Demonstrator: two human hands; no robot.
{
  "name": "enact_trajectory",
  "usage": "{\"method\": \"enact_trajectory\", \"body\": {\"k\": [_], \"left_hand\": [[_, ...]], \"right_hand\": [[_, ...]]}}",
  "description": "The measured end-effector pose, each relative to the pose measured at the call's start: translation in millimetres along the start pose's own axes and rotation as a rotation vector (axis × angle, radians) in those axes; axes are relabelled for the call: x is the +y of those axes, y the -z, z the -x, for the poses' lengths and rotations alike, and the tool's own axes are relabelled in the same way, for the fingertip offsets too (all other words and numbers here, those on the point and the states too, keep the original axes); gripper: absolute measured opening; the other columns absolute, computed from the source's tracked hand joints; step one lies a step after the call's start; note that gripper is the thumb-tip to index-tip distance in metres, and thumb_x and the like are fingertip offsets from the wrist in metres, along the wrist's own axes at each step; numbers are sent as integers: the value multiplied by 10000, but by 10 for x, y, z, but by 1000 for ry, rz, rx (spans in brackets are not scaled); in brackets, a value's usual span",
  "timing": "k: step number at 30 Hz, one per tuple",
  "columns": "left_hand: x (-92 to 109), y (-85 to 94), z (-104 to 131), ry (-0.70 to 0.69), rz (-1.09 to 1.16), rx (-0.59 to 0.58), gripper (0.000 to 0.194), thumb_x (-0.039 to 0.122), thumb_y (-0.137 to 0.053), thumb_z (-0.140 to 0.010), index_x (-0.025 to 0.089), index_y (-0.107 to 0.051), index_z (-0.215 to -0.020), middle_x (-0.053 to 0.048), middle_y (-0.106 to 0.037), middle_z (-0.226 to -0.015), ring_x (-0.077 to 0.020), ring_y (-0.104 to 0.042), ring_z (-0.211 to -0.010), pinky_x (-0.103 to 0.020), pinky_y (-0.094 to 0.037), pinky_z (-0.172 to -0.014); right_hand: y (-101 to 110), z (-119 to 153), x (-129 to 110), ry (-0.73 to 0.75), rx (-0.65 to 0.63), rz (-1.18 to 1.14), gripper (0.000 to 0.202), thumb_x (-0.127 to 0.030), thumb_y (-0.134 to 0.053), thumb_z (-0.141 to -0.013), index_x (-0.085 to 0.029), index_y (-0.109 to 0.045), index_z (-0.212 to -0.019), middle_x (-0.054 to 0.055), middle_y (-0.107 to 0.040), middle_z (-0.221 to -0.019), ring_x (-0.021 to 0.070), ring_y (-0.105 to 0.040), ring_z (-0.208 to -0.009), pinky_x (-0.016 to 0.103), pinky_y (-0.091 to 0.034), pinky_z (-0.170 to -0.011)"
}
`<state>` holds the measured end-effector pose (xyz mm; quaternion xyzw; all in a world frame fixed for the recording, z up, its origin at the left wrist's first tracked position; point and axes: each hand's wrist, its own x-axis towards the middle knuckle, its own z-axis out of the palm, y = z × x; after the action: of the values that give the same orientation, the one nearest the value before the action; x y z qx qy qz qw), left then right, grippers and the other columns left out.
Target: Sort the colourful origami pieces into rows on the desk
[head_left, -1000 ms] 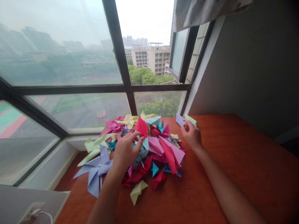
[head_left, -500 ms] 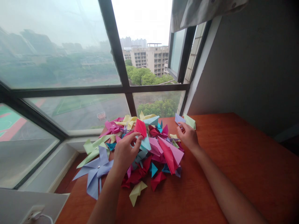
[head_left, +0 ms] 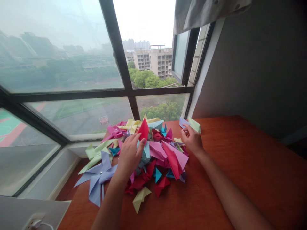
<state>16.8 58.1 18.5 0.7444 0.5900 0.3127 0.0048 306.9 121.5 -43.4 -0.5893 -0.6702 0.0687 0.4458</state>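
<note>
My left hand [head_left: 131,149] is closed on a red folded paper piece [head_left: 144,128], pinched between thumb and fingers above the pile. The red piece stands with its point upward. My right hand [head_left: 192,140] has loosely curled fingers, thumb and index apart, its fingertips at the lower edge of a purple folded paper piece [head_left: 183,122]. A pale green folded paper piece [head_left: 194,125] stands beside the purple one at the table's back. Below my left hand lie light blue folded paper [head_left: 145,156] and a pink paper plane [head_left: 178,155], among several other folded pieces.
A purple pinwheel [head_left: 100,174] and a green pinwheel [head_left: 97,153] lie at the pile's left. A yellow folded piece [head_left: 141,198] lies in front. The wooden table [head_left: 240,166] meets a window frame [head_left: 163,91] behind and a wall [head_left: 251,64] at right.
My left hand has turned and shifted slightly left with the red folded paper, whose point now stands more upright. The right hand stays almost in place by the purple piece.
</note>
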Motion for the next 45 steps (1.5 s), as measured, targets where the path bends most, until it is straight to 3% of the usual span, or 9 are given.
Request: {"method": "enact_trajectory", "body": {"k": [5,10,15,18,24,28,32,38,45], "left_hand": [[119,131,33,-21,189,161,386,306,-496,-948,186,-605,-1298,-133,-614,-1332,-301,-552,-1253,-457,-438,-1061],[390,182,161,-72,524,17,521,261,-527,-943,275,-442,-1456,-104,-453,-1506,-273,-559,-1242,-366,-537,-935],[610,128,282,-217,611,-156,661,197,-523,-934,269,-274,-1542,-126,-321,-1581,-316,-394,-1395,-475,-401,-1106],[679,123,291,-291,636,-199,651,148,-525,-915,242,-318,-1525,-138,-327,-1572,-309,-380,-1403,-484,-339,-1149],[678,179,220,-289,694,-154,348,97,-512,-921,242,-665,-1198,-97,-644,-1234,-221,-618,-1120,-326,-507,-940],[535,194,157,-53,654,103,179,186,-593,-915,217,-677,-1071,-51,-674,-963,-159,-641,-841,-251,-522,-720],[348,194,103,120,678,188,371,281,-674,-875,229,-596,-1234,-59,-660,-1074,-156,-644,-851,-254,-539,-715],[288,253,105,-72,590,-10,250,239,-690,-863,225,-712,-1112,-54,-737,-1031,-160,-664,-834,-247,-543,-730],[368,277,95,-196,643,-4,161,121,-673,-844,211,-750,-953,-41,-762,-936,-155,-699,-827,-225,-552,-743]], "right_hand": [[108,-7,-186,1,43,-134,333,-347,-521,-902,-182,-641,-1166,55,-715,-913,178,-648,-755,294,-529,-684],[284,96,-648,91,-109,-477,364,-439,-516,-942,-218,-606,-1218,68,-703,-1057,187,-666,-882,304,-545,-730],[262,256,-933,100,-212,-664,489,-451,-577,-919,-245,-504,-1357,81,-669,-1181,211,-657,-982,324,-550,-788],[202,297,-935,-10,-120,-654,347,-423,-588,-915,-213,-626,-1189,61,-711,-994,204,-666,-852,310,-545,-739],[240,254,-883,-150,-119,-732,289,-449,-607,-892,-178,-708,-885,35,-690,-770,181,-630,-700,261,-499,-598],[303,215,-885,-197,-325,-823,317,-477,-658,-855,-174,-729,-914,36,-704,-788,171,-630,-683,251,-495,-577],[358,188,-884,-211,-515,-845,324,-472,-698,-827,-177,-746,-952,41,-727,-842,175,-653,-716,240,-498,-567],[407,139,-818,-247,-657,-861,326,-477,-746,-776,-164,-753,-866,32,-720,-805,159,-642,-690,226,-481,-560],[495,79,-752,-326,-812,-897,370,-498,-748,-765,-154,-752,-902,32,-723,-803,139,-623,-645,215,-449,-542]]}}
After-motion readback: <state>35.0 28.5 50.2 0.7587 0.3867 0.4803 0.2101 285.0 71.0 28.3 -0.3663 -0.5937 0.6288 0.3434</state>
